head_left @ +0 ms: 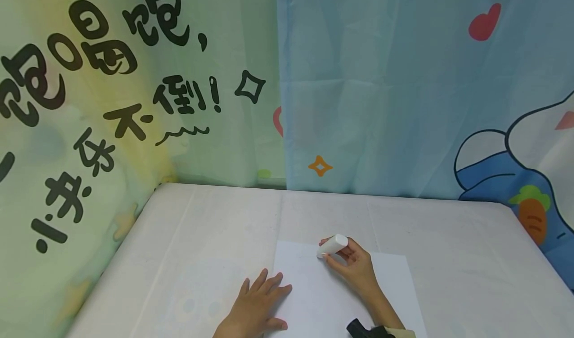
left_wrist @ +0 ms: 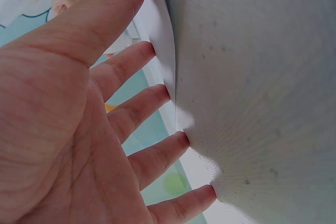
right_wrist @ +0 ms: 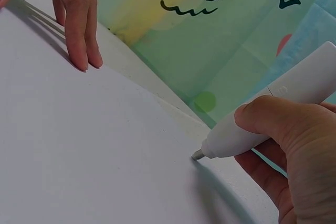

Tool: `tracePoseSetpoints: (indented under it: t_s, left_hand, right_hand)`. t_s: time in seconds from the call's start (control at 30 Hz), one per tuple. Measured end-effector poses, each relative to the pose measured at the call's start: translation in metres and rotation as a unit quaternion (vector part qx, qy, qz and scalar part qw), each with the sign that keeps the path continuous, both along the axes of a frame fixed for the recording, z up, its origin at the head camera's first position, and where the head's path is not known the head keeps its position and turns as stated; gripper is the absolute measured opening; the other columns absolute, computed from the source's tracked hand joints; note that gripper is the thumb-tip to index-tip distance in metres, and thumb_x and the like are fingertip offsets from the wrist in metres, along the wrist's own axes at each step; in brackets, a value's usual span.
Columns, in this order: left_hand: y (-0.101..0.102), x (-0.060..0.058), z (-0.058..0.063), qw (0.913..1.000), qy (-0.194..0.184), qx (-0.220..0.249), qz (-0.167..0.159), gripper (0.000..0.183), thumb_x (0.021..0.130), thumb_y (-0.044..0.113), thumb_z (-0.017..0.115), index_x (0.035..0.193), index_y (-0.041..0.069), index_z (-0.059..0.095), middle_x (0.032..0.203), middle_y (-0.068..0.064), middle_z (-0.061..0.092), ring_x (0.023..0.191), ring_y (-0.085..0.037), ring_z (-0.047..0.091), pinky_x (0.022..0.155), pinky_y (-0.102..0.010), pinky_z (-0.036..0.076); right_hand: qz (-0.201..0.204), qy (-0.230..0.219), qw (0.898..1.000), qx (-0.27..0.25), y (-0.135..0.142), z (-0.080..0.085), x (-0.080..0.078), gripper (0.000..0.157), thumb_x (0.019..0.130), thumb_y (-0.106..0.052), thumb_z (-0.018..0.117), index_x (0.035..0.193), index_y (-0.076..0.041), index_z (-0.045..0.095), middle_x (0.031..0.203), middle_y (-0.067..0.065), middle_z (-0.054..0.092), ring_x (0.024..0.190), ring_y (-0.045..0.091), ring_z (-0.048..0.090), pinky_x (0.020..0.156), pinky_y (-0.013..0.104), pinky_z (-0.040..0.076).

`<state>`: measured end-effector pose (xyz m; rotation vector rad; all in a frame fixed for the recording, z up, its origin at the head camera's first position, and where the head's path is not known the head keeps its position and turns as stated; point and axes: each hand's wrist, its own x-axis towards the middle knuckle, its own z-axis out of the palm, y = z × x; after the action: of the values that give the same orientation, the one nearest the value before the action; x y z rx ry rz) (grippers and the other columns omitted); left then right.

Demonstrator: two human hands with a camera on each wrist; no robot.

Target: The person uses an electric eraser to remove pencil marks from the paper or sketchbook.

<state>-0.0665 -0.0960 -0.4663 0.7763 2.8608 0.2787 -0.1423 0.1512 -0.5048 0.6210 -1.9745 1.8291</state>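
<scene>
A sheet of white paper (head_left: 309,298) lies on the white-covered table. My left hand (head_left: 256,305) rests at the sheet's left edge with its fingers spread, and in the left wrist view its fingertips (left_wrist: 161,92) meet the surface along that edge. In my right hand (head_left: 358,270) is a thick white pen-shaped tool (right_wrist: 302,77), pinched between thumb and fingers over the upper part of the sheet. Its narrow grey tip (right_wrist: 198,155) points down, right at the paper near its far edge. The tool leans over, its wide rounded end up.
The white tabletop (head_left: 215,228) stretches around the sheet to its back edge. Printed curtains (head_left: 381,103) with black characters and cartoon figures hang behind and to the left. A black strap or device (head_left: 369,330) sits at my right wrist by a light sleeve.
</scene>
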Motion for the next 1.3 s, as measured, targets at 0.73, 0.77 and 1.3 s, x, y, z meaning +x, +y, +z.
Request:
tracePoseSetpoints:
  t_s: [0.73, 0.77, 1.3]
  left_hand:
    - [-0.001, 0.001, -0.001, 0.9999, 0.008, 0.008, 0.0, 0.07, 0.08, 0.056, 0.066, 0.139, 0.023, 0.051, 0.148, -0.004, 0.048, 0.138, -0.036, 0.04, 0.099, -0.063, 0.041]
    - [-0.001, 0.001, -0.001, 0.9999, 0.007, 0.009, 0.0, 0.07, 0.08, 0.056, 0.066, 0.139, 0.023, 0.051, 0.148, -0.004, 0.048, 0.138, -0.036, 0.04, 0.099, -0.063, 0.041]
    - [-0.002, 0.002, -0.001, 0.9997, 0.006, 0.022, -0.004, 0.07, 0.08, 0.056, 0.065, 0.14, 0.022, 0.051, 0.148, -0.006, 0.048, 0.137, -0.038, 0.04, 0.098, -0.065, 0.041]
  right_hand:
    - [-0.008, -0.019, 1.0, 0.012, -0.003, 0.004, 0.003, 0.044, 0.068, 0.028, 0.071, 0.108, 0.016, 0.058, 0.099, 0.035, 0.064, 0.096, -0.002, 0.065, 0.084, 0.014, 0.051]
    - [-0.006, -0.018, 1.0, 0.011, -0.002, 0.003, 0.002, 0.044, 0.068, 0.027, 0.071, 0.109, 0.015, 0.058, 0.099, 0.034, 0.064, 0.096, -0.002, 0.065, 0.084, 0.014, 0.051]
    - [0.0, -0.019, 1.0, 0.016, 0.0, 0.001, 0.002, 0.041, 0.071, 0.021, 0.073, 0.109, 0.012, 0.059, 0.1, 0.032, 0.066, 0.096, 0.0, 0.066, 0.086, 0.015, 0.052]
